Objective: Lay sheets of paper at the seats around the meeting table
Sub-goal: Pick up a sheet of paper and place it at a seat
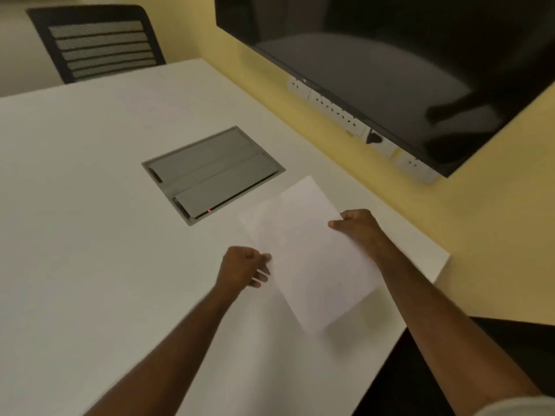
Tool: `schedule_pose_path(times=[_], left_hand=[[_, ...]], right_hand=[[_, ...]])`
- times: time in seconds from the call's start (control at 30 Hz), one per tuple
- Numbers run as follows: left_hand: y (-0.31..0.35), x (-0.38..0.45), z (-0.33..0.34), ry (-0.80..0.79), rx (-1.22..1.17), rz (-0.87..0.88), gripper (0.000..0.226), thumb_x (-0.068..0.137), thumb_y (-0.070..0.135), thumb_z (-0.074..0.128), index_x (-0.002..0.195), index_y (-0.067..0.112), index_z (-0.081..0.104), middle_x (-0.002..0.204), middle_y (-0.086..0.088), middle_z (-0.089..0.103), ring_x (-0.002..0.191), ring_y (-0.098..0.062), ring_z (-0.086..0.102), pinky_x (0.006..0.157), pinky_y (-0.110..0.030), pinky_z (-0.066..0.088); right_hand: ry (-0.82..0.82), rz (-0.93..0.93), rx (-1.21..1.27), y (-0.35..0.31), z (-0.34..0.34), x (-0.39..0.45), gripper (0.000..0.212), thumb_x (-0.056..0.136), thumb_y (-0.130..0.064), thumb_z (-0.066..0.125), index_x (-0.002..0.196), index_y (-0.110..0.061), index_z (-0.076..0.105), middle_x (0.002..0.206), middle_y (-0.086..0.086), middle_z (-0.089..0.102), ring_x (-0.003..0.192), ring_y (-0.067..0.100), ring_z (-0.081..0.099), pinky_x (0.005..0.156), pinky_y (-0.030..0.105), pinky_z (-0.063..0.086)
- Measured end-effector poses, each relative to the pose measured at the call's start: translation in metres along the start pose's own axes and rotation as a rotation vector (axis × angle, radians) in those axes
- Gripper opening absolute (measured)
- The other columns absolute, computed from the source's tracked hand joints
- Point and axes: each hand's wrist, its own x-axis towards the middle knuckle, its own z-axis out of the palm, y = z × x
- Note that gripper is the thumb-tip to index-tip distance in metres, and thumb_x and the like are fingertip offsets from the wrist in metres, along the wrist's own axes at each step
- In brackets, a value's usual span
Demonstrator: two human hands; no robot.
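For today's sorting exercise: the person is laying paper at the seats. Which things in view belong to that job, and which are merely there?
Belong to the job:
paper
left hand
right hand
table
chair

Merely there:
cable hatch
wall screen
wall sockets

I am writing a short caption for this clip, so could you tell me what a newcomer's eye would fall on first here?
First, the white sheets of paper held above the white table near its right end, the right hand pinching the far edge and the left hand at the near side. Next, the grey cable hatch set into the tabletop just beyond the paper, with a tiny red light. Then the dark wall screen at upper right and a black mesh-backed chair at upper left.
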Motion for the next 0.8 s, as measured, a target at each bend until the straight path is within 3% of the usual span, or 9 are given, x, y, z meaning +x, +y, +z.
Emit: schedule_pose_path(times=[0.07,0.13,0.3,0.37,0.5,0.63,0.8], left_hand=[[-0.026,-0.002,0.024,-0.049,0.021,-0.091,0.026,0.090,0.015,0.073,0.068,0.005,0.065,0.067,-0.014,0.072,0.050,-0.020,0.067,0.047,-0.026,0.052],[-0.046,-0.004,0.043,-0.068,0.055,-0.165,0.023,0.090,0.017,0.074,0.074,0.001,0.069,0.071,-0.015,0.074,0.051,-0.020,0.065,0.047,-0.026,0.052],[-0.073,-0.003,0.070,-0.068,0.109,-0.260,0.028,0.088,0.021,0.074,0.076,-0.004,0.074,0.071,-0.015,0.076,0.052,-0.023,0.067,0.050,-0.029,0.056],[-0.078,0.002,0.075,-0.055,0.107,-0.276,0.029,0.089,0.021,0.073,0.079,-0.007,0.074,0.074,-0.019,0.077,0.054,-0.025,0.068,0.052,-0.031,0.057],[-0.089,0.012,0.081,-0.018,0.144,-0.285,0.029,0.089,0.020,0.072,0.076,-0.006,0.073,0.073,-0.020,0.076,0.052,-0.024,0.064,0.052,-0.029,0.054],[-0.098,0.016,0.083,0.002,0.199,-0.266,0.032,0.087,0.024,0.075,0.076,-0.006,0.075,0.065,-0.015,0.075,0.046,-0.020,0.065,0.047,-0.027,0.054],[-0.104,0.015,0.081,0.027,0.239,-0.230,0.034,0.085,0.031,0.077,0.068,0.003,0.074,0.057,-0.008,0.073,0.048,-0.022,0.070,0.047,-0.026,0.056]], right_hand=[[0.029,0.054,-0.114,0.032,0.000,0.003,0.018,0.075,-0.015,0.083,0.076,-0.001,0.072,0.073,0.009,0.069,0.061,0.019,0.063,0.056,0.021,0.047],[0.038,0.105,-0.222,0.060,0.004,0.009,0.024,0.075,-0.019,0.082,0.081,0.002,0.072,0.077,0.012,0.070,0.070,0.025,0.066,0.064,0.027,0.047],[0.068,0.136,-0.420,0.105,0.024,0.023,0.020,0.077,-0.027,0.080,0.081,-0.011,0.069,0.076,0.003,0.066,0.085,0.030,0.068,0.068,0.030,0.045],[0.084,0.116,-0.435,0.117,0.036,0.025,0.023,0.079,-0.027,0.079,0.095,-0.015,0.070,0.091,0.003,0.069,0.096,0.028,0.068,0.079,0.033,0.050],[0.184,-0.124,-0.583,0.142,0.057,0.006,0.052,0.080,-0.028,0.079,0.128,-0.019,0.061,0.128,0.007,0.061,0.119,0.028,0.057,0.101,0.042,0.044],[0.158,-0.445,-0.733,0.163,0.081,-0.028,0.059,0.084,-0.039,0.075,0.137,-0.018,0.058,0.146,0.006,0.053,0.135,0.025,0.049,0.108,0.041,0.041],[0.026,-0.494,-0.804,0.178,0.100,-0.046,0.063,0.092,-0.051,0.061,0.145,-0.018,0.050,0.157,0.006,0.041,0.146,0.024,0.037,0.116,0.042,0.035]])
